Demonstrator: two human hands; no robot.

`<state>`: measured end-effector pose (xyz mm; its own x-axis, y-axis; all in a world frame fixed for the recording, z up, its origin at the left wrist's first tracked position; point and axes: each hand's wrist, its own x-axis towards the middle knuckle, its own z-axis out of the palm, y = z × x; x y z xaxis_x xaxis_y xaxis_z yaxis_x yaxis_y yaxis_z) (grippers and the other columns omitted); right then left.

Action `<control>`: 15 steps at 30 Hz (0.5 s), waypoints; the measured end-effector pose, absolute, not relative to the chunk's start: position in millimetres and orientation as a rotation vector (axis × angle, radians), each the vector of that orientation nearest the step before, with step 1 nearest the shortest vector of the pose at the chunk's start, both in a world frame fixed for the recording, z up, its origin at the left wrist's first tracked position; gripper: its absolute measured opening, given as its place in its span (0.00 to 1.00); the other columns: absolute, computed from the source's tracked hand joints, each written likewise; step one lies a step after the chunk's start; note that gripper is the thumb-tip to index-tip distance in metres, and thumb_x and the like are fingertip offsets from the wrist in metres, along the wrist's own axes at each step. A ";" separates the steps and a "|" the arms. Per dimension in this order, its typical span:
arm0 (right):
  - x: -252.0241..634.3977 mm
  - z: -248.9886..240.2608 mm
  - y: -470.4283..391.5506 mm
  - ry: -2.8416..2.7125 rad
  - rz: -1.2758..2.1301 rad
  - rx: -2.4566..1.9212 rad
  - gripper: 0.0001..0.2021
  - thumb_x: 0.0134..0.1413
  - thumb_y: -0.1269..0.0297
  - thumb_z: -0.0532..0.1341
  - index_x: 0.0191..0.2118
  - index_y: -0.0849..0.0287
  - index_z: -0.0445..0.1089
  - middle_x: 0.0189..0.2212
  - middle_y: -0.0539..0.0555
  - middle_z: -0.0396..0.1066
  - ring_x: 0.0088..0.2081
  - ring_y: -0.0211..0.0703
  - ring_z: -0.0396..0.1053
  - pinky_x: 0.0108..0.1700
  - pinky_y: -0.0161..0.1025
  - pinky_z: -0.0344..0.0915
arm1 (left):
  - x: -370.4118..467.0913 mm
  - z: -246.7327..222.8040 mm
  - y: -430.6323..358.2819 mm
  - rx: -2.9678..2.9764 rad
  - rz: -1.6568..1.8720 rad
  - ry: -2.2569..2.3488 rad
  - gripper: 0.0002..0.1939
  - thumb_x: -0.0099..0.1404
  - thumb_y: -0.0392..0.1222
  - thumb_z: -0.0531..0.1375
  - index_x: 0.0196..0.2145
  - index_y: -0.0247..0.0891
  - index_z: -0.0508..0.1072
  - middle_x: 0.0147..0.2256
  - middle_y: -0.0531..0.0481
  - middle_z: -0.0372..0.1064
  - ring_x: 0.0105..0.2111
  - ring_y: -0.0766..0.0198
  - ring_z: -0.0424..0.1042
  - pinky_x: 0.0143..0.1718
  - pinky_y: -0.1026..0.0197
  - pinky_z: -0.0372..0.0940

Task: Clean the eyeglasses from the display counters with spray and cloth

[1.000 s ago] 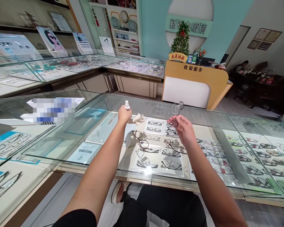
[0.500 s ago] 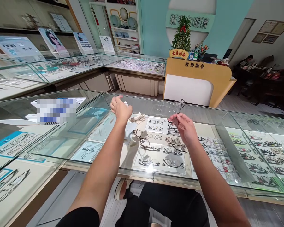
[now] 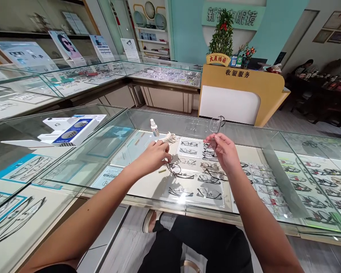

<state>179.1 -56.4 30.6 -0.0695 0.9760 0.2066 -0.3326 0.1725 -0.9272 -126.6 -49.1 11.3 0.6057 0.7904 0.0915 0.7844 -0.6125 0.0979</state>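
Observation:
A pair of eyeglasses (image 3: 216,125) with a thin dark frame is raised above the glass counter, pinched by my right hand (image 3: 226,151). My left hand (image 3: 156,156) hovers low over the counter, fingers loosely bent and apart, with nothing visible in them. Just beyond it lies a crumpled pale cloth (image 3: 170,138), and behind that stands a small white bottle (image 3: 154,128). Below the left fingertips, dark-framed glasses (image 3: 176,170) rest on the glass; whether the fingers touch them I cannot tell.
Rows of glasses (image 3: 209,193) lie inside the glass counter (image 3: 108,178). An open white-and-blue box (image 3: 75,131) sits at the left. Beyond are more display cases (image 3: 161,77), a yellow cashier desk (image 3: 244,83) with a plant (image 3: 221,38), and a person (image 3: 305,67) at the far right.
My left hand has let go of the white bottle, which now stands on the counter, and has moved down and right toward the cloth and glasses. My right hand still holds up the eyeglasses.

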 end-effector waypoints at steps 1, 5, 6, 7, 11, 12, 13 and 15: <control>179.2 30.7 -56.4 -1.123 1.271 -0.778 0.12 0.59 0.48 0.69 0.36 0.52 0.76 0.40 0.54 0.80 0.47 0.52 0.79 0.51 0.47 0.72 | -126.7 9.6 -47.1 2.787 0.195 1.356 0.06 0.65 0.38 0.68 0.36 0.49 0.86 0.42 0.44 0.71 0.47 0.50 0.67 0.48 0.50 0.56; 179.7 30.8 -55.7 -1.121 1.273 -0.774 0.13 0.58 0.48 0.70 0.36 0.52 0.77 0.40 0.54 0.80 0.47 0.52 0.79 0.53 0.47 0.72 | -124.3 5.7 -38.8 2.849 0.223 1.325 0.07 0.67 0.39 0.66 0.37 0.50 0.86 0.42 0.43 0.71 0.47 0.50 0.65 0.48 0.50 0.54; 179.7 30.7 -55.4 -1.116 1.278 -0.769 0.13 0.58 0.48 0.70 0.36 0.52 0.77 0.40 0.54 0.80 0.47 0.52 0.79 0.53 0.47 0.72 | -121.9 4.7 -35.8 2.865 0.226 1.317 0.07 0.68 0.39 0.66 0.37 0.50 0.86 0.42 0.43 0.72 0.47 0.50 0.65 0.48 0.50 0.54; 179.7 30.7 -55.2 -1.110 1.282 -0.763 0.13 0.58 0.48 0.71 0.36 0.52 0.77 0.39 0.54 0.80 0.47 0.52 0.79 0.53 0.47 0.72 | -118.6 3.6 -32.2 2.882 0.226 1.309 0.07 0.68 0.39 0.66 0.38 0.50 0.86 0.42 0.43 0.72 0.47 0.50 0.65 0.47 0.50 0.53; 179.3 31.2 -55.0 -1.085 1.295 -0.759 0.14 0.56 0.48 0.72 0.34 0.52 0.76 0.39 0.53 0.79 0.46 0.51 0.79 0.50 0.45 0.71 | -98.8 0.2 -11.8 2.946 0.229 1.264 0.07 0.69 0.39 0.66 0.37 0.48 0.86 0.42 0.43 0.72 0.47 0.51 0.64 0.46 0.50 0.52; 179.2 31.7 -55.1 -1.078 1.299 -0.763 0.14 0.56 0.48 0.72 0.34 0.53 0.76 0.39 0.53 0.79 0.46 0.50 0.79 0.49 0.44 0.71 | -93.4 -0.2 -5.8 2.956 0.234 1.252 0.08 0.69 0.39 0.66 0.37 0.48 0.86 0.42 0.43 0.72 0.47 0.51 0.64 0.46 0.50 0.51; 179.2 32.2 -55.2 -1.069 1.304 -0.765 0.14 0.55 0.48 0.72 0.34 0.53 0.76 0.39 0.53 0.79 0.46 0.50 0.79 0.48 0.43 0.70 | -88.4 -0.5 0.1 2.962 0.239 1.244 0.08 0.69 0.38 0.65 0.37 0.47 0.86 0.42 0.43 0.72 0.47 0.51 0.64 0.46 0.50 0.51; 179.2 33.2 -55.1 -1.045 1.314 -0.758 0.14 0.54 0.49 0.73 0.33 0.53 0.77 0.38 0.52 0.79 0.45 0.48 0.79 0.47 0.42 0.70 | -80.8 -1.0 10.7 2.963 0.249 1.245 0.08 0.69 0.37 0.65 0.36 0.46 0.86 0.42 0.43 0.72 0.46 0.52 0.64 0.46 0.50 0.51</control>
<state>179.2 -55.1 33.2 -0.0529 0.9832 0.1745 -0.3913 0.1404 -0.9095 -80.8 10.7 -1.0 0.6903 0.7025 0.1734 0.7152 -0.6988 -0.0160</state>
